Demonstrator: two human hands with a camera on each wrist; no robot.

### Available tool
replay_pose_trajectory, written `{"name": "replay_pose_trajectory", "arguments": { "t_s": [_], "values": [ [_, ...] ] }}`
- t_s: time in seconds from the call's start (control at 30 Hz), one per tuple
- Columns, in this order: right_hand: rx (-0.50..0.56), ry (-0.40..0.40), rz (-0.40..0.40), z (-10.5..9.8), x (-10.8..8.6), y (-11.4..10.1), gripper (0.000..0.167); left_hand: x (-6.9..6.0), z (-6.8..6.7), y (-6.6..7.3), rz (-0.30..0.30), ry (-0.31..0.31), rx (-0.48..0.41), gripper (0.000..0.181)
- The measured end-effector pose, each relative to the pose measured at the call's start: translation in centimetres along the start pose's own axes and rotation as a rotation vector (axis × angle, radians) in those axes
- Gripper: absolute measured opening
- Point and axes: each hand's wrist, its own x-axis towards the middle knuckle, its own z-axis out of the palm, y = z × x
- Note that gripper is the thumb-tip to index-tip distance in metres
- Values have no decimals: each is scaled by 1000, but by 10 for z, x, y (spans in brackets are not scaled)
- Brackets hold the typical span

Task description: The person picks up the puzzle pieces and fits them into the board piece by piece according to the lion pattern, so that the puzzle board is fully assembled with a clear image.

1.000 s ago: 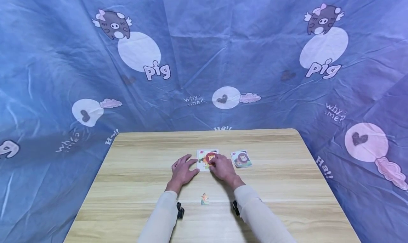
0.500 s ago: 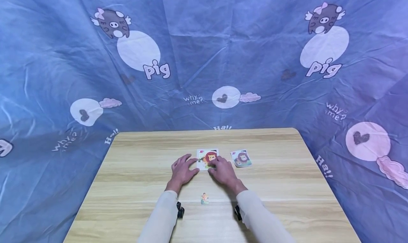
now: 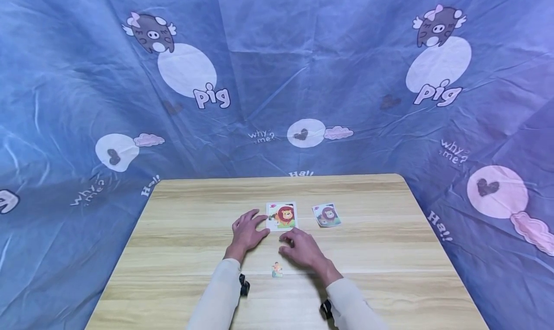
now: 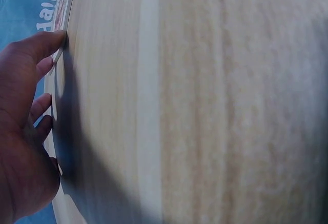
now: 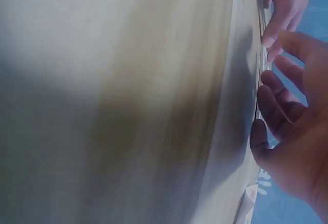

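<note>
A lion jigsaw puzzle (image 3: 282,219) in a white-edged board lies flat on the table; a pale gap shows in the lower left of its picture. My left hand (image 3: 247,231) rests beside it, thumb and forefinger touching the board's left edge. In the left wrist view the thumb of that hand (image 4: 25,106) meets the edge of the board. Just below the board, my right hand (image 3: 305,249) hovers with loosely bent fingers and nothing between them. A loose puzzle piece (image 3: 277,269) lies on the table between the forearms. In the right wrist view, both the right hand (image 5: 302,126) and the left fingers show.
A small card (image 3: 327,215) with a faded lion picture lies right of the board. The wooden table (image 3: 195,205) reaches to a blue patterned cloth (image 3: 268,80) hanging behind and at both sides. A dark camera sits on each wrist.
My right hand has withdrawn from the puzzle, moving down towards the loose piece. More of the lion picture is uncovered. The left hand has stayed at the board's edge.
</note>
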Motion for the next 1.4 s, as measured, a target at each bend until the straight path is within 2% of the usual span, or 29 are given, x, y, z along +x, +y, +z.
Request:
{"name": "replay_pose_trajectory", "arguments": {
  "t_s": [0.27,0.4,0.67,1.03,1.27,1.4],
  "values": [
    [-51,-90,-19,4,-18,-11,41,1,1,0,0,6,-3,47],
    [-84,-100,-41,6,-26,-14,46,1,0,-1,3,4,-4,47],
    [-121,-66,-70,10,-34,-19,49,1,-1,-1,9,7,-18,46],
    [-148,-5,-92,21,-38,-21,41,0,-1,-1,13,17,-26,45],
    [-125,-10,-41,22,-39,-26,32,-1,0,-1,3,9,-18,46],
    [-114,-28,-15,22,-38,-29,35,-2,0,0,1,8,-21,46]
  ]
}}
